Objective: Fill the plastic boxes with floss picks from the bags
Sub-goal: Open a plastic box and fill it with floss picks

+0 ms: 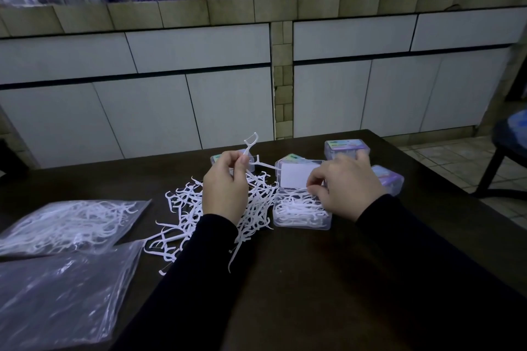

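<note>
Head cam: looking down at a dark table (299, 279), both black sleeves reaching in from the bottom of the frame.
Left hand: left hand (225, 179), centre of frame, pinching a few floss picks between thumb and fingers; one raised pick (250, 143) sticks up above the knuckles.
Right hand: right hand (346, 179), just right of centre, fingers curled down at the far edge of the open box, looks like it's pinching or tucking picks in. Can't tell exactly how many it has.
Open box: open box (302, 212), clear plastic, already pretty full of white picks, its lid (299, 172) standing up behind it.
Loose pile: loose pile (216, 216) of picks spread on the table, under and around the left wrist, touching the box's left side.
Bags: full bag (65, 222) at the left edge with plenty of picks in it; flat bag (57, 291) at lower left looks basically empty.
Other boxes: closed boxes (346, 148) with labels, upper right of the hands, one more peeking out behind the left hand.
Progress guess: this box is close to done, lots of picks left to go.
What could go wrong: picks are hooked into each other, so lifting a few could drag a tangle off the pile. Overstuffing could stop the lid closing. The left sleeve could also sweep picks off the near edge.
</note>
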A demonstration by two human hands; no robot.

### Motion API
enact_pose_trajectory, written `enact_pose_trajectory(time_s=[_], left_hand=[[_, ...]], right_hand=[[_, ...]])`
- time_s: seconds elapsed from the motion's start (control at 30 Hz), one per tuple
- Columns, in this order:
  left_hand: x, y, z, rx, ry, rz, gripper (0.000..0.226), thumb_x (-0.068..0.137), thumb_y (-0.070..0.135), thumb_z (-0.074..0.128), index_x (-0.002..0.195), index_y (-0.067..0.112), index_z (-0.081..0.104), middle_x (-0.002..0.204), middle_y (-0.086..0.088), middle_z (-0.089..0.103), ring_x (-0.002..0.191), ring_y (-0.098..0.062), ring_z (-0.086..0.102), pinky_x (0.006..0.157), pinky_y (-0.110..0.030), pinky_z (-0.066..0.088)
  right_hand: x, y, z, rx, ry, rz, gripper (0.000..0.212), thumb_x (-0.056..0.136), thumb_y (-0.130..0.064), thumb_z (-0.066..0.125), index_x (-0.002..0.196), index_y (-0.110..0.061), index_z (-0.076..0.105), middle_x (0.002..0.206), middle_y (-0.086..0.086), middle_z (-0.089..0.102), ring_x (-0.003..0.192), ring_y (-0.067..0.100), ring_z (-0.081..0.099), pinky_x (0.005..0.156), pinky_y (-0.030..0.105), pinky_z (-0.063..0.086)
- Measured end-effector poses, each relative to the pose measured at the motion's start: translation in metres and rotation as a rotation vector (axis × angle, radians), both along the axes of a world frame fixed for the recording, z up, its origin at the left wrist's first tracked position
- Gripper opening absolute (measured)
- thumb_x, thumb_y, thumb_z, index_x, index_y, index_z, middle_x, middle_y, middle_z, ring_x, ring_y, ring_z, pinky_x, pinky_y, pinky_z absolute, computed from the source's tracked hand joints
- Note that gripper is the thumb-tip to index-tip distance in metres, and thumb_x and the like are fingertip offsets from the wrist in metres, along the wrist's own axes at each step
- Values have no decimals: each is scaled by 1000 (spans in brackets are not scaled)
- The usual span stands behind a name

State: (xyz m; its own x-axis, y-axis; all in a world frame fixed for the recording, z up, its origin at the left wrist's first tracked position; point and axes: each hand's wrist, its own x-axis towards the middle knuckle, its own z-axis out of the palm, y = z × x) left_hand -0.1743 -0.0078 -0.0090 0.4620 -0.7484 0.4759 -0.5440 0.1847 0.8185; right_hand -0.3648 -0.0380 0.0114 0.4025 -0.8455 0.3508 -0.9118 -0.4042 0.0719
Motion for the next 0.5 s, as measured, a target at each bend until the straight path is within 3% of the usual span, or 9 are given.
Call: enact_pose_trajectory(time_s=[0.13,0.33,0.5], left_hand=[[0,0,0,-3,-3,-3,19,98,31,49,100,19,64,83,8,62,73,-4,54,59,-14,39],[0,0,0,-7,-5,-12,18,98,30,49,98,20,64,82,11,61,71,2,53,56,-4,38],[-3,1,1,-17,-14,-25,15,98,28,50,98,20,63,81,13,59,70,7,52,58,-2,38]], right_hand=[[7,2,-3,-20,-37,24,20,94,-43,52,106,-37,66,112,-12,62,108,14,47,97,41,26],[11,0,-8,72,-78,98,25,92,-53,51,109,-41,63,110,-15,62,107,11,46,98,41,25],[14,-4,-10,91,-58,123,22,95,-45,51,111,-41,66,115,-16,63,109,12,46,97,41,25]])
